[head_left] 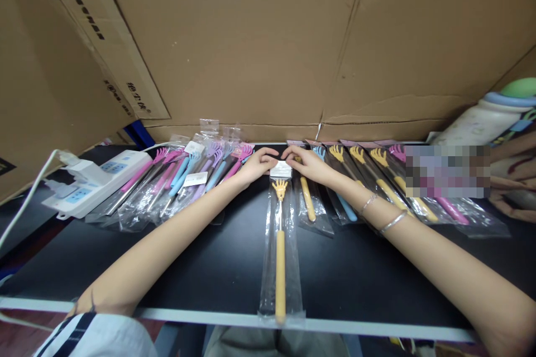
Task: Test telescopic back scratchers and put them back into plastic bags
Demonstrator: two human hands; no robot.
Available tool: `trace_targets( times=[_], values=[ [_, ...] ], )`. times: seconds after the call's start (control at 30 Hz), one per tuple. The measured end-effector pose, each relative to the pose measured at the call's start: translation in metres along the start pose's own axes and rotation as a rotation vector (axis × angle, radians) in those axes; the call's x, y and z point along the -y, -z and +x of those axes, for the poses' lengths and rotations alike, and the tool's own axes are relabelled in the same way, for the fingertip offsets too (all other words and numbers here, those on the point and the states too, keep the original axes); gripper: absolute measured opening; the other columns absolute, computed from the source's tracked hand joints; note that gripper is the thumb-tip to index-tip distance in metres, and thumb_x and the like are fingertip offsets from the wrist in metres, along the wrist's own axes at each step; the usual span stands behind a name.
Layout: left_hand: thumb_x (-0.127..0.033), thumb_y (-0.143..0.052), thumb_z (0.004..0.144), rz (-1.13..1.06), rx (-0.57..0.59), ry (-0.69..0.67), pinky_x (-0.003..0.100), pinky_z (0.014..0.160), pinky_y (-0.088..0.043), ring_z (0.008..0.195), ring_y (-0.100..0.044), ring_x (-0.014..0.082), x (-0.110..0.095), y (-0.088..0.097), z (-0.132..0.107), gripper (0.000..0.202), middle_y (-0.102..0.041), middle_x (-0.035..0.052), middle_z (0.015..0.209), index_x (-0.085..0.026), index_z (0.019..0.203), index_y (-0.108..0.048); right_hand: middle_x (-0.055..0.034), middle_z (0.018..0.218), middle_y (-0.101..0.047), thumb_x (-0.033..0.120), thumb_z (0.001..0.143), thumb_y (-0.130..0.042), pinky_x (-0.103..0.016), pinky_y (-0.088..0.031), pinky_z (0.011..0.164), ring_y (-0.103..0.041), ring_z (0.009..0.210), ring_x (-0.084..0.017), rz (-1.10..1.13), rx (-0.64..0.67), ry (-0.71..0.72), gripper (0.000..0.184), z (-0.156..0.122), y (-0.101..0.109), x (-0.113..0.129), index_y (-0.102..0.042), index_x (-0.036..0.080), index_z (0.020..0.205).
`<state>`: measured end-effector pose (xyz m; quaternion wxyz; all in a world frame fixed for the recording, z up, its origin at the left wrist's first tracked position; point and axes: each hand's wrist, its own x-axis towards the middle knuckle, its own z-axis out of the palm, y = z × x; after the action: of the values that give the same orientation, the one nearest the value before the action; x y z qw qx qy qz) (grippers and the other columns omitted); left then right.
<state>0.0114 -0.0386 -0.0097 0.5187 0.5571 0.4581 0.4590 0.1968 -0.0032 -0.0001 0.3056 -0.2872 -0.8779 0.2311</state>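
Note:
A yellow back scratcher in a clear plastic bag (280,245) lies lengthwise on the black table (218,268), its handle reaching the near edge. A white label (281,169) sits at the bag's top end. My left hand (257,164) pinches the left side of that top end, fingers bent. My right hand (307,163) presses the right side of the same end, fingers curled over it. Two bracelets (383,215) circle my right wrist.
A heap of bagged pink, blue and purple scratchers (184,178) lies at the left. A row of bagged yellow, blue and pink ones (368,178) lies at the right. A white power strip (94,181) sits far left. Cardboard (268,39) walls the back. A bottle (489,114) stands right.

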Motion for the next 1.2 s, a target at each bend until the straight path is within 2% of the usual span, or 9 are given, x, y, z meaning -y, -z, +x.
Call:
trace_targets(
  times=[0.5,0.67,0.77,0.97,1.2],
  values=[
    [-0.013,-0.06,0.077,0.022,-0.017,0.005,0.024,0.07,-0.05,0.069,-0.061,0.0098,-0.001,0.0,-0.002,0.02,-0.063,-0.0016,0.074,-0.016,0.095,-0.052,-0.0017,0.076,-0.064,0.02,0.079,-0.049,-0.029,-0.042,0.071,-0.059,0.072,-0.016,-0.087,-0.038,-0.042,0.016,0.0,-0.001,-0.001,-0.055,0.019,0.094],
    [-0.013,-0.056,0.078,0.033,-0.029,0.005,0.023,0.071,-0.049,0.073,-0.061,0.0103,-0.005,-0.002,-0.005,0.018,-0.062,-0.0015,0.075,-0.017,0.096,-0.054,-0.0044,0.081,-0.064,0.028,0.084,-0.047,-0.032,-0.039,0.075,-0.057,0.078,-0.019,-0.175,-0.063,-0.063,0.015,0.0,-0.003,-0.008,-0.058,0.019,0.082],
    [-0.013,-0.057,0.078,0.033,-0.023,0.007,0.022,0.069,-0.049,0.071,-0.06,0.0099,-0.005,-0.002,-0.005,0.017,-0.061,-0.0021,0.074,-0.017,0.094,-0.054,-0.0041,0.079,-0.063,0.027,0.084,-0.048,-0.034,-0.038,0.078,-0.055,0.08,-0.02,-0.216,-0.058,-0.06,0.016,0.001,-0.002,-0.01,-0.059,0.019,0.077],
    [-0.012,-0.058,0.076,0.027,-0.021,0.011,0.02,0.066,-0.048,0.068,-0.059,0.0088,-0.004,-0.002,-0.003,0.015,-0.06,-0.002,0.072,-0.015,0.09,-0.052,-0.0039,0.079,-0.062,0.03,0.082,-0.053,-0.041,-0.034,0.087,-0.054,0.085,-0.022,-0.28,-0.059,-0.066,0.014,0.002,-0.001,-0.01,-0.061,0.02,0.075],
    [-0.016,-0.05,0.08,0.036,-0.031,-0.005,0.018,0.064,-0.049,0.075,-0.059,0.0097,-0.006,-0.001,-0.005,0.012,-0.058,-0.0015,0.076,-0.017,0.092,-0.055,-0.0039,0.078,-0.061,0.035,0.087,-0.048,-0.053,-0.02,0.096,-0.053,0.093,-0.025,-0.328,-0.08,-0.107,0.024,-0.001,-0.001,-0.009,-0.06,0.02,0.072]
  ],
)
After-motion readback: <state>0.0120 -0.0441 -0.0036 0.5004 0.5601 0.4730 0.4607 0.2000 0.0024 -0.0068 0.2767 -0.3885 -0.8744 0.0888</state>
